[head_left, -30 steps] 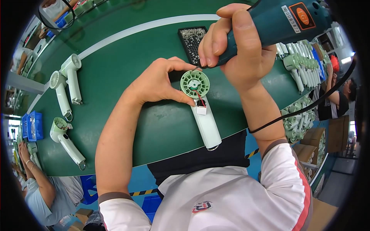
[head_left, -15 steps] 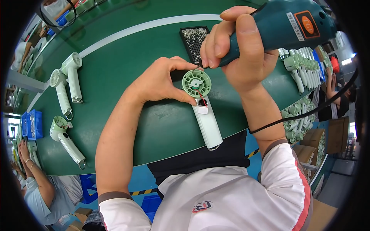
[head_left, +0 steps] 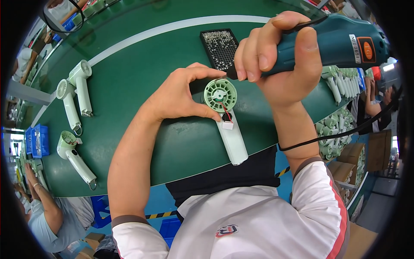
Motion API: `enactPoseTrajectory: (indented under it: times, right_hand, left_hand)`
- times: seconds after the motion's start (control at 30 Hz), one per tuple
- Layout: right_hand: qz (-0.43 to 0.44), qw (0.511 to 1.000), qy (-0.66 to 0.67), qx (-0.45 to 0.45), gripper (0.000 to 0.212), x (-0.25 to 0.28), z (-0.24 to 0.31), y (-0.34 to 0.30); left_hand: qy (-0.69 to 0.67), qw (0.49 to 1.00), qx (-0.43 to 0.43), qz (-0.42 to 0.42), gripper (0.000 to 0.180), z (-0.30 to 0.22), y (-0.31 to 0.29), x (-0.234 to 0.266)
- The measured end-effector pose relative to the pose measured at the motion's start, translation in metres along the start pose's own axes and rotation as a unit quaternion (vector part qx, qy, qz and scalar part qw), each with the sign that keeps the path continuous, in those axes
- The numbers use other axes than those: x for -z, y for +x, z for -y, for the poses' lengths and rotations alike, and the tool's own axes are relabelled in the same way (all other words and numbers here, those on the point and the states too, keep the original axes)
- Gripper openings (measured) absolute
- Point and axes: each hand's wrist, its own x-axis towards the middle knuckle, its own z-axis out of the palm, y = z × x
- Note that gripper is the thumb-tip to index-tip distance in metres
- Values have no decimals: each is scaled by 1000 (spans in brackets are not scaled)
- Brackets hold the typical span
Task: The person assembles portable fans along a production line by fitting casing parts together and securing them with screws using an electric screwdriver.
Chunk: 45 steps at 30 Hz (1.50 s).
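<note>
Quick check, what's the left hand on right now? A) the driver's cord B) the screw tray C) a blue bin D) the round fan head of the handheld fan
D: the left hand curls around the green fan head, while the right hand holds the electric driver at its rim.

Bright, even overhead light, sharp centre; glare at right edge, fisheye bending and black vignette around the rim.

On the teal power screwdriver [head_left: 332, 43], top right, sit a narrow white label strip [head_left: 354, 48] & beside it a dark rectangular label w/ an orange oval [head_left: 366, 49]; brown cardboard boxes [head_left: 379, 151] stand at right edge, off the tabletop.
</note>
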Motion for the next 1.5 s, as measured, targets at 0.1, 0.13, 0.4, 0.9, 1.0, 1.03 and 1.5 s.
enactPoseTrajectory:
  times: [0.1,0.13,0.4,0.9,1.0,1.03,1.5]
  right_hand:
    - [4,1000,1,3,43,-1,2,0]
    - [3,1000,1,3,43,-1,2,0]
    - [7,1000,-5,14,46,-3,3,-1]
    - [-21,999,17,23,43,-9,3,1]
    - [-278,955,105,-14,24,-67,6,4]
    - [-278,955,103,-13,24,-66,8,5]
    - [-261,963,1,-63,21,-62,-1,2]
  left_hand:
    - [24,1000,-11,6,88,-1,-1,0]
    - [-26,999,-18,-7,79,-1,-1,-2]
    - [-26,993,-28,-111,26,0,4,-6]
    - [-21,991,-80,-108,30,3,5,-2]
    - [-131,990,-41,-28,89,-4,-2,5]
    - [-131,990,-42,-27,89,-4,-1,5]
    - [-28,999,18,22,74,8,3,11]
